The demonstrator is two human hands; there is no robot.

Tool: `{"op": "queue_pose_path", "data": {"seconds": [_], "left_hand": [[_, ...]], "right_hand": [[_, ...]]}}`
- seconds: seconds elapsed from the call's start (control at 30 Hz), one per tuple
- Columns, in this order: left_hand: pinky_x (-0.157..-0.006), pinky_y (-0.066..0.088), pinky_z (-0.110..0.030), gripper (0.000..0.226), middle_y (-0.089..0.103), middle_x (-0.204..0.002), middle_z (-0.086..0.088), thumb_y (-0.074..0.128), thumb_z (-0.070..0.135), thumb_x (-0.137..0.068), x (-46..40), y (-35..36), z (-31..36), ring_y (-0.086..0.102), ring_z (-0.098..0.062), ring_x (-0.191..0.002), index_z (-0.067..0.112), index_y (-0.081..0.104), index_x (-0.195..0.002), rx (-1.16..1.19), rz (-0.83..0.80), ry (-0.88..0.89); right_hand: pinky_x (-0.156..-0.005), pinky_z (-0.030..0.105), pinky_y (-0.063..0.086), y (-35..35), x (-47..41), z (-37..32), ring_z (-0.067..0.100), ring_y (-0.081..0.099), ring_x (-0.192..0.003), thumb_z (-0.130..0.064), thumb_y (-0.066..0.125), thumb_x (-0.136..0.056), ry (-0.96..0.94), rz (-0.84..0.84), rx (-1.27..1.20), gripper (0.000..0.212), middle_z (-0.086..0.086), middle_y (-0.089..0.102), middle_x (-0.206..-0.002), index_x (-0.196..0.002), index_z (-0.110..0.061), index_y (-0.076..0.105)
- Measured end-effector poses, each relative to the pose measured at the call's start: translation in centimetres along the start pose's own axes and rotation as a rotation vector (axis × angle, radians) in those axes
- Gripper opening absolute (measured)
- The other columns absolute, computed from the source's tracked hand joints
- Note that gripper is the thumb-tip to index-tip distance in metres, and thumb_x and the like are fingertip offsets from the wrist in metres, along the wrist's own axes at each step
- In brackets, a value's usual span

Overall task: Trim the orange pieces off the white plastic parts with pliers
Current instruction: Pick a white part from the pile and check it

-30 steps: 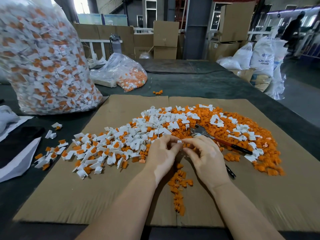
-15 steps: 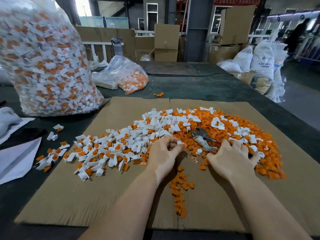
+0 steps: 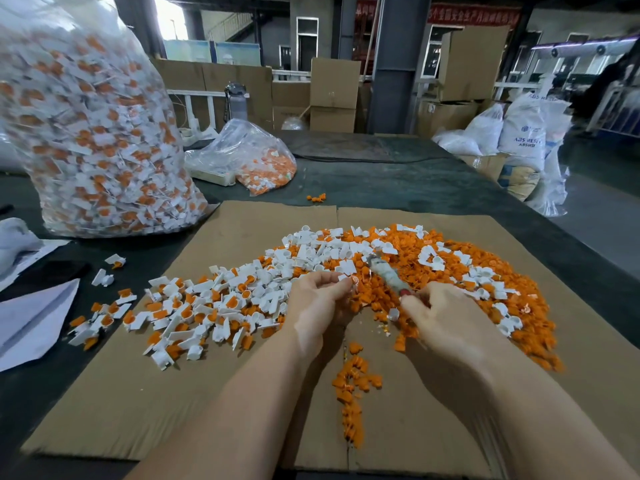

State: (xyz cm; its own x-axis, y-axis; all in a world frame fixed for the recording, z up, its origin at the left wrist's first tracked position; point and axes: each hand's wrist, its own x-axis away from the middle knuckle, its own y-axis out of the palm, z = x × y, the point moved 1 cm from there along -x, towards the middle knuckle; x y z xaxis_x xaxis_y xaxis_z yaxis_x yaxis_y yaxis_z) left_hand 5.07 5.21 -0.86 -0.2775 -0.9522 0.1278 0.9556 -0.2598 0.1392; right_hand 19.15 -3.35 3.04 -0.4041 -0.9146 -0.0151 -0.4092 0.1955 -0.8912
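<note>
A heap of white plastic parts with orange inserts spreads over the cardboard sheet. To its right lies a mound of cut orange pieces. My left hand pinches a small white part with an orange bit at its fingertips. My right hand grips the handles of the pliers, whose grey jaws point up and away, a little right of the pinched part. A trail of orange scraps runs down between my forearms.
A tall clear bag full of uncut parts stands at the back left, a smaller bag behind it. Loose parts and white paper lie left of the cardboard. Boxes and white sacks stand beyond the dark table.
My right hand left the part, reached right to the pliers lying on the heap, took hold of their handles and lifted them. My left hand kept pinching its part.
</note>
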Motion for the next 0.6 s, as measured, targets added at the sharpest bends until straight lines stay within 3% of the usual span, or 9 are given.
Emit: {"op": "queue_pose_path", "data": {"seconds": [0.07, 0.17, 0.27, 0.43, 0.6], "left_hand": [[-0.047, 0.048, -0.02, 0.006, 0.065, -0.079, -0.013, 0.065, 0.013, -0.088, 0.0, 0.1, 0.5, 0.059, -0.014, -0.061, 0.007, 0.064, -0.091, 0.028, 0.015, -0.022], [-0.039, 0.044, -0.017, 0.005, 0.063, -0.074, -0.011, 0.062, 0.012, -0.089, 0.2, 0.1, 1.0, 0.056, -0.008, -0.048, 0.007, 0.062, -0.09, 0.063, 0.051, -0.06], [-0.046, 0.053, -0.023, 0.008, 0.064, -0.075, -0.01, 0.063, 0.011, -0.089, 0.1, 0.0, 1.2, 0.06, -0.01, -0.051, 0.005, 0.061, -0.093, 0.062, 0.063, -0.099], [-0.04, 0.046, -0.017, 0.011, 0.062, -0.075, -0.008, 0.063, 0.008, -0.088, -0.2, -0.2, 1.1, 0.055, -0.009, -0.055, 0.004, 0.061, -0.099, 0.06, 0.113, -0.124], [-0.039, 0.043, -0.015, 0.004, 0.06, -0.072, -0.008, 0.062, 0.003, -0.087, -0.3, 0.0, 0.9, 0.053, -0.01, -0.057, 0.003, 0.061, -0.091, 0.122, 0.126, -0.143]], "right_hand": [[-0.057, 0.03, 0.037, -0.3, 0.2, -0.4, 0.017, 0.051, -0.061, -0.038, 0.041, -0.097, -0.03, -0.11, -0.129, 0.035, 0.004, 0.055, -0.071, -0.083, -0.009, 0.056], [-0.048, 0.024, 0.03, -0.4, 0.6, -0.9, 0.013, 0.04, -0.046, -0.034, 0.041, -0.097, -0.03, -0.244, -0.269, 0.036, 0.001, 0.049, -0.058, -0.071, -0.013, 0.054], [-0.051, 0.024, 0.036, -0.5, 0.9, -1.1, 0.017, 0.049, -0.053, -0.032, 0.04, -0.097, 0.011, -0.339, -0.409, 0.036, 0.003, 0.053, -0.059, -0.072, -0.01, 0.056], [-0.058, 0.027, 0.041, -0.4, 1.0, -1.4, 0.022, 0.054, -0.064, -0.031, 0.039, -0.097, 0.058, -0.439, -0.519, 0.037, 0.01, 0.058, -0.068, -0.075, -0.008, 0.058], [-0.042, 0.019, 0.036, -0.4, 1.4, -1.7, 0.013, 0.047, -0.045, -0.044, 0.034, -0.099, -0.002, -0.422, -0.436, 0.042, 0.0, 0.053, -0.057, -0.078, -0.013, 0.054]]}}
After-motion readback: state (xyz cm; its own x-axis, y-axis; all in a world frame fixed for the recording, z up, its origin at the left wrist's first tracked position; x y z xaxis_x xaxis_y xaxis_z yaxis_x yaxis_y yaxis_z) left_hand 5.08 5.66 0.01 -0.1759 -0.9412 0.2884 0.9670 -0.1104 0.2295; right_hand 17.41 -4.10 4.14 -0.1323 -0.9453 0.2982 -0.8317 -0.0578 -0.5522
